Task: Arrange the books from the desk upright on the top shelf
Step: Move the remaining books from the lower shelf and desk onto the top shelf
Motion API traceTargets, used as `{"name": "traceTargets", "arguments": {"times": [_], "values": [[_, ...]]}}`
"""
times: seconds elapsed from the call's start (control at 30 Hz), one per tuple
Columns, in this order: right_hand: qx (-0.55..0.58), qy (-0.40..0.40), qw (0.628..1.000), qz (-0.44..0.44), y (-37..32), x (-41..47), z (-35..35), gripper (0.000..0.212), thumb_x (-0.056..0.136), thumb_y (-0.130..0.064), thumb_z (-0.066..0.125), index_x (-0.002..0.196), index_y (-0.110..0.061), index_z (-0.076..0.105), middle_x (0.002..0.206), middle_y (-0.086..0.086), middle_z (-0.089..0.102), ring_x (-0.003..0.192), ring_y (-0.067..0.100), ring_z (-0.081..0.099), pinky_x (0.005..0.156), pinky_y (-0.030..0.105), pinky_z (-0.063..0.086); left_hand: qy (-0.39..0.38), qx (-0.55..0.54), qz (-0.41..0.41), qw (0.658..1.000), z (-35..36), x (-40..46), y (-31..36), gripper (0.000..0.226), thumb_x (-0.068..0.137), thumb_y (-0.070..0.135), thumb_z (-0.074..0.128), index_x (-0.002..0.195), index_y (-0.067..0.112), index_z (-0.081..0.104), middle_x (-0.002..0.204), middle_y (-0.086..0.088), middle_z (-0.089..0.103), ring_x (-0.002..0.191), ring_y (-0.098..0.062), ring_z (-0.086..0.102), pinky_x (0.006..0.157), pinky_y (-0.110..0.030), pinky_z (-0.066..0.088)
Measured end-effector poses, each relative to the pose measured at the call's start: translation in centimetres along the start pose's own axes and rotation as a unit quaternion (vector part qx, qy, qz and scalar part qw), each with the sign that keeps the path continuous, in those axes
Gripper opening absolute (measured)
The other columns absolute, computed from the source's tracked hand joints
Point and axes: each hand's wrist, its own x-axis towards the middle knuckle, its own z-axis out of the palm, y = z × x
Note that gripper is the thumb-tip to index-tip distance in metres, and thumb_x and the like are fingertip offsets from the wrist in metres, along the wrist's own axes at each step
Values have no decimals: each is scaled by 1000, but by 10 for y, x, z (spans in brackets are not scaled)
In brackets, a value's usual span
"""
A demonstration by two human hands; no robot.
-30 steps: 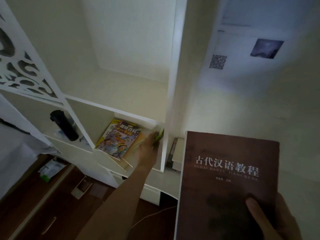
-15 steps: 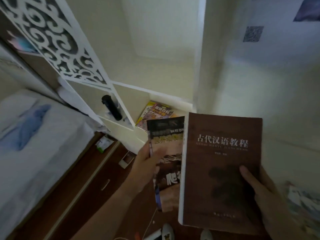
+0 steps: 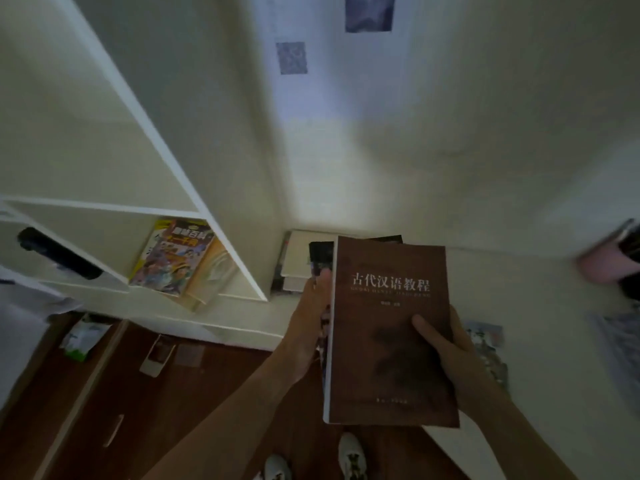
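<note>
Comparing with half a second ago: the left hand [image 3: 313,308], which then held a dark-covered second book fanned out to the left of the brown book [image 3: 389,332], now has that second book [image 3: 320,259] tucked almost wholly behind the brown one; only a dark strip shows at the brown book's upper left and along its left edge. A second ago this hand was reaching into the shelf compartment [image 3: 225,258] beside the colourful book [image 3: 171,256]; now it is back at the stack in front of the body. Judgement: two books are being gathered into one bundle, so neither is shelved yet, and the lift to the top shelf remains to be done. Left hand: fingers lie along the left edge of the bundle, tips near its upper left corner; whether they curl round the hidden book cannot be told, since the brown cover blocks the view. Right hand [image 3: 450,348]: thumb [image 3: 427,329] pressed flat on the front cover right of centre, remaining fingers behind the book out of view, so the brown book is clamped between thumb and fingers. The brown book is held cover up, above the desk [image 3: 540,278] edge, near and right of the shelf unit. More books [image 3: 301,261] lie stacked flat on the desk at the far corner, just beyond the bundle. The colourful book leans tilted in the open compartment, left of the hands, well apart.
</note>
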Motion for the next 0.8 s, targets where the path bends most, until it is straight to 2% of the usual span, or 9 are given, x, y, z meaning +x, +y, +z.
{"name": "traceTargets", "arguments": {"times": [0.13,0.23,0.37,0.4,0.47,0.53,0.63,0.73,0.8], "values": [[-82,28,994,-73,0,26,-16,54,78,-25,85,119,-48,59,112,-22,71,93,-5,71,70,17,58,-36,138,85,986,12,42,-12,61,88,13,80,138,27,48,123,3,73,109,-14,72,90,-38,62],[-114,49,987,-102,6,48,-26,46,77,-14,86,111,-37,65,103,-17,76,91,-3,72,71,15,58,-51,154,125,979,7,64,-23,59,87,-2,76,137,18,53,119,7,74,111,-12,71,84,-22,59],[-147,51,983,-98,21,70,-29,37,82,-2,81,112,-20,66,112,-1,70,102,11,67,101,39,55,-48,212,163,962,-7,86,-42,38,85,-1,78,120,4,63,114,-10,73,111,-20,69,94,-29,56],[-154,44,983,-94,25,74,-28,39,83,-3,81,113,-22,65,113,-2,68,103,11,65,100,38,55,-50,218,155,962,-10,90,-48,37,86,-2,78,119,4,64,114,-10,73,112,-20,69,97,-32,55],[-158,37,983,-86,32,81,-26,44,80,-4,83,105,-34,61,106,-15,66,89,-7,64,80,19,57,-37,210,114,970,-17,95,-57,37,85,-4,78,119,8,68,115,-4,75,114,-17,69,103,-39,53],[-162,35,982,-90,38,87,-27,50,75,-5,87,99,-39,59,99,-23,65,80,-17,64,67,11,54,-33,202,101,974,-22,98,-62,43,84,-1,80,123,9,68,119,-2,75,117,-18,68,107,-48,52],[-174,23,978,-111,40,89,-33,47,68,-9,88,104,-29,66,94,-21,75,91,-9,69,80,21,58,-55,210,140,966,-20,98,-57,57,77,-1,87,129,6,64,124,-5,72,122,-21,65,107,-46,52],[-198,8,966,-165,38,82,-34,42,68,1,83,104,-15,67,96,-25,75,97,-8,69,80,10,54,-62,211,208,953,-15,95,-54,69,69,-4,91,130,1,59,134,-8,65,129,-22,60,107,-35,51],[-173,-2,971,-164,47,79,-33,39,72,13,80,93,-16,66,84,-32,72,87,-15,67,73,3,49,-58,203,225,951,-15,96,-64,68,68,-6,91,127,-1,60,133,-12,64,128,-23,60,106,-34,52]]}}
